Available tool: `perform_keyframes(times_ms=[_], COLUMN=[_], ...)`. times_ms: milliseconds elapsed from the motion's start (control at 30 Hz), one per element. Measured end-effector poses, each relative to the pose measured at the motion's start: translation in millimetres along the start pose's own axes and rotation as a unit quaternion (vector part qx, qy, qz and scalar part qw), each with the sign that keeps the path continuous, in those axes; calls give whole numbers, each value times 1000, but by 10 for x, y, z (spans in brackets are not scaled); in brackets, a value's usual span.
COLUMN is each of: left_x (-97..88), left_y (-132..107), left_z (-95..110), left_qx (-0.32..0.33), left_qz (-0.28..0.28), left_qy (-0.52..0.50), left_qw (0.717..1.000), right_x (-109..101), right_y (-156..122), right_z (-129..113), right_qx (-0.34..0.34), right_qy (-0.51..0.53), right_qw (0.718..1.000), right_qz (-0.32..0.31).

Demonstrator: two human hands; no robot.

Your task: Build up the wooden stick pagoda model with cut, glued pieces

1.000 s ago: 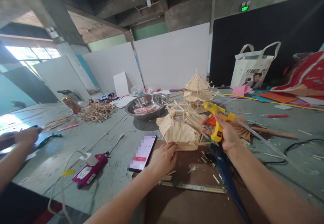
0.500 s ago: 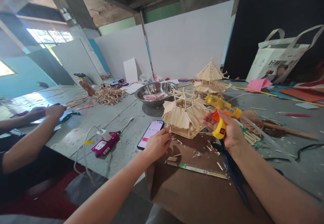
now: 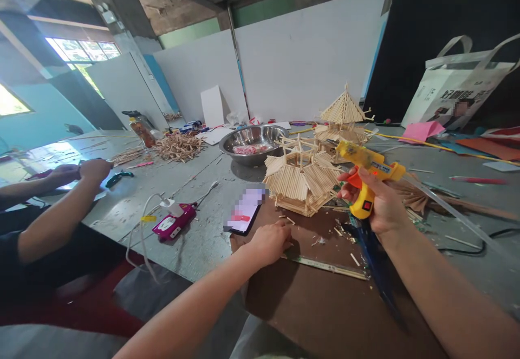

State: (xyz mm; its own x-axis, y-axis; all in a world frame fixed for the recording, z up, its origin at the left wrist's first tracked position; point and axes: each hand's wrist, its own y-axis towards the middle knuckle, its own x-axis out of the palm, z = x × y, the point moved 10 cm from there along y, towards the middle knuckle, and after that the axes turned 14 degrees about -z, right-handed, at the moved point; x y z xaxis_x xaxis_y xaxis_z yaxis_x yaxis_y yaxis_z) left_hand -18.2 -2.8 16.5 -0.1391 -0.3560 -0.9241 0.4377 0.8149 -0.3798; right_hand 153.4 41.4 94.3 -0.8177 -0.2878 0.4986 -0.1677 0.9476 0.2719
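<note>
Grey workbench, pretty messy. Yellow glue gun is up off the table at 3 o'clock of the stick pavilion, with the right hand fingers clamped round its grip. Left hand rests on the brown board, fingers curled together. Phone at its 11 o'clock.

cam: single head-worn view | faces: forward and down across grey table | range: close (wide lens), left hand lower centre, right hand on glue gun centre right
</note>
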Motion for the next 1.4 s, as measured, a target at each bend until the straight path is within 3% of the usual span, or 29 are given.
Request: perform_keyframes(times_ms=[133, 267, 367, 467, 567, 667, 767, 833, 933, 1067, 1167, 1300, 1400], left_x=[54, 9, -113, -346, -607, -786, -912, -1030, -1262, -1519, -1578, -1534, -1419], left_y=[45, 58, 29, -63, -177, -209, -118, -44, 20, 45, 89, 195, 310], left_z=[16, 27, 19, 57, 2, -138, -190, -133, 78, 528, 799, 812, 766], left_qx=[13, 20, 18, 62, 99, 107, 122, 139, 182, 262, 316, 311, 295], left_qz=[-19, 0, 27, 95, 191, 264, 277, 267, 246, 206, 177, 205, 197], left_qy=[-16, -14, -39, -134, -282, -439, -571, -615, -628, -601, -623, -672, -701], left_qw=[1000, 1000, 999, 985, 935, 852, 763, 729, 715, 726, 694, 640, 619], right_x=[11, 6, -2, -13, -4, 23, 33, 4, -77, -160, -127, -97, -111], right_y=[6, 9, 16, 22, 25, 20, 10, 2, -5, -7, -10, -27, -20], right_z=[-38, -69, -81, -82, -71, -92, -183, -278, -408, -488, -478, -459, -451], right_qx=[-6, -8, -10, -13, -8, -3, -8, -20, -38, -67, -82, -93, -107], right_qy=[3, -2, -12, -26, -52, -86, -125, -145, -157, -155, -146, -103, -101], right_qw=[1000, 1000, 1000, 1000, 999, 996, 992, 989, 987, 986, 986, 990, 989], right_qz=[-2, 3, 1, -3, -12, -25, -34, -25, -1, 18, 3, 9, 24])
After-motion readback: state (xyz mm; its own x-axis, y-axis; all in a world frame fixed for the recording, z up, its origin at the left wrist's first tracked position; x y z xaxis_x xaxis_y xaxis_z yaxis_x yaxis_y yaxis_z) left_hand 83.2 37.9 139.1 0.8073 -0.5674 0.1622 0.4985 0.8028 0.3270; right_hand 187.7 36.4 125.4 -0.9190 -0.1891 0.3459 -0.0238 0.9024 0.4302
